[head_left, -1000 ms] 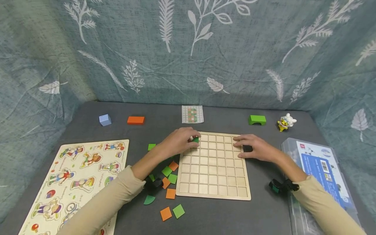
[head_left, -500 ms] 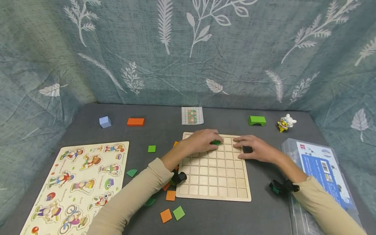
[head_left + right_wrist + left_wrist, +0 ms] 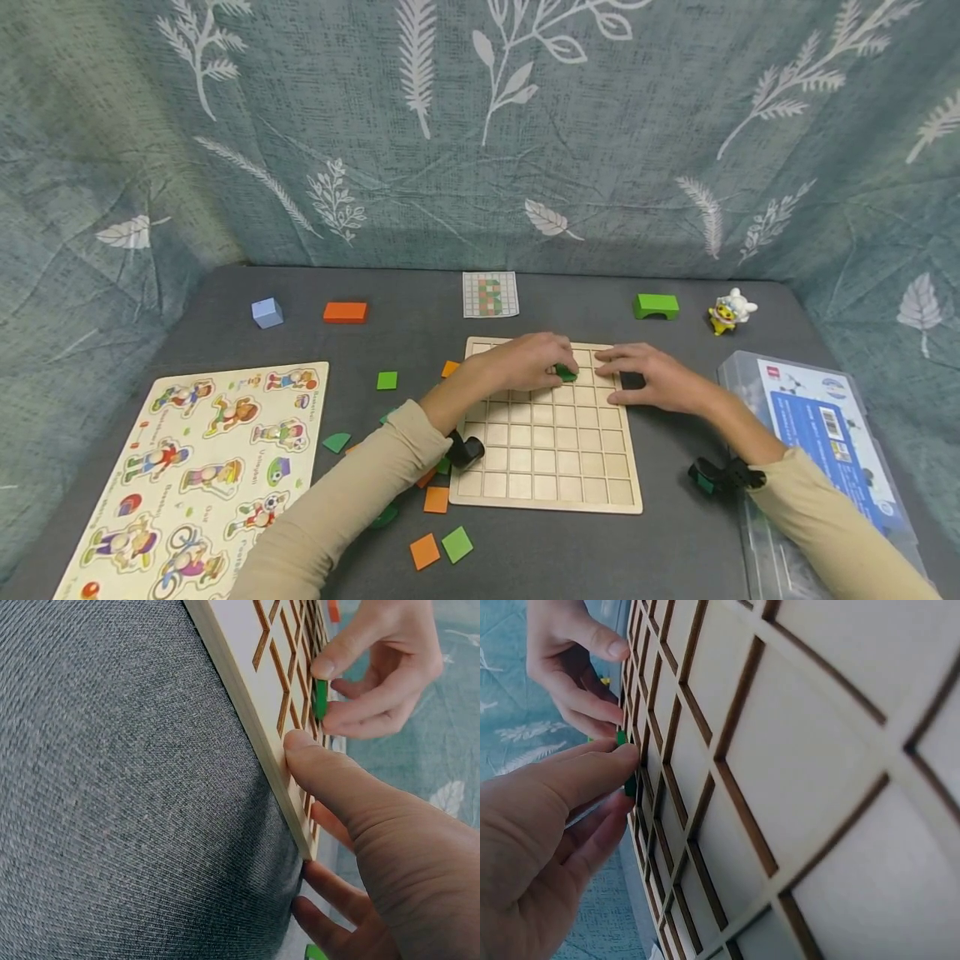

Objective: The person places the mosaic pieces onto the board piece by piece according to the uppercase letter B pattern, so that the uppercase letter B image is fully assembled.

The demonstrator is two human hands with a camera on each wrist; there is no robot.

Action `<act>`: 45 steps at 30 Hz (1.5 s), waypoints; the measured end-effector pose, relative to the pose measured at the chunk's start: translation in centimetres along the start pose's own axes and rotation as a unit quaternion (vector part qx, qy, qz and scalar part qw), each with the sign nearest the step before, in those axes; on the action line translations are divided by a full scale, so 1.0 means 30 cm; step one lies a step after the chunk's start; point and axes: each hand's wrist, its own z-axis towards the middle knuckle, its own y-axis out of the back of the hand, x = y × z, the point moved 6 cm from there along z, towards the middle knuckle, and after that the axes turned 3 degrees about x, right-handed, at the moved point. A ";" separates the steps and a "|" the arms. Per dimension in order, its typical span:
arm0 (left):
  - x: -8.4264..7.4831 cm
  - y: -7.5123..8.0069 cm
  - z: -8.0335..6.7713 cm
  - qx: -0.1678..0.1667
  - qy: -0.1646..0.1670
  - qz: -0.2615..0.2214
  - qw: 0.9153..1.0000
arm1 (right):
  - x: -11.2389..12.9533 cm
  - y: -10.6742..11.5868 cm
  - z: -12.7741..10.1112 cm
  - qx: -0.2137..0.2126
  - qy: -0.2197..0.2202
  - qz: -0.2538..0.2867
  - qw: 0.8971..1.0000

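My left hand (image 3: 525, 362) pinches a dark green tile (image 3: 566, 374) between thumb and fingers, over the upper right part of a wooden grid board (image 3: 544, 437). In the right wrist view the tile (image 3: 321, 699) stands on edge near the board's surface; whether it touches is hard to tell. My right hand (image 3: 651, 379) rests on the board's right edge with its fingers fairly straight. Its thumb (image 3: 301, 742) lies on the rim. The visible squares of the grid hold no tiles; some are hidden under the left hand.
Green and orange tiles (image 3: 424, 551) lie left of the board, partly under the left forearm. A pattern card (image 3: 490, 295) lies behind it. Farther out are a picture puzzle (image 3: 183, 450), a plastic case (image 3: 825, 450), blocks (image 3: 346, 312) and a small figurine (image 3: 729, 312).
My left hand has carried the green tile rightward from the board's upper left corner toward its upper right, and slightly down at the end. The right hand has stayed at the edge.
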 end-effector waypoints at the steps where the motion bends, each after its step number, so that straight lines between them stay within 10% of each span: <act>1: 0.002 0.000 -0.001 0.000 0.000 -0.003 1.000 | -0.001 -0.001 0.000 0.000 -0.002 0.000 1.000; 26: -0.038 -0.026 -0.050 -0.024 0.013 0.093 0.995 | -0.011 -0.006 0.005 0.000 -0.009 -0.001 1.000; 32: -0.011 -0.010 -0.197 -0.036 0.052 0.066 0.996 | -0.014 -0.011 0.001 0.006 -0.017 0.004 1.000; 40: 0.250 0.035 -0.522 -0.117 0.107 -0.099 0.982 | -0.014 -0.010 0.001 0.005 -0.018 -0.001 1.000; 45: 0.335 0.006 -0.589 -0.122 0.098 -0.158 0.975 | -0.016 -0.012 -0.002 0.008 -0.023 0.000 1.000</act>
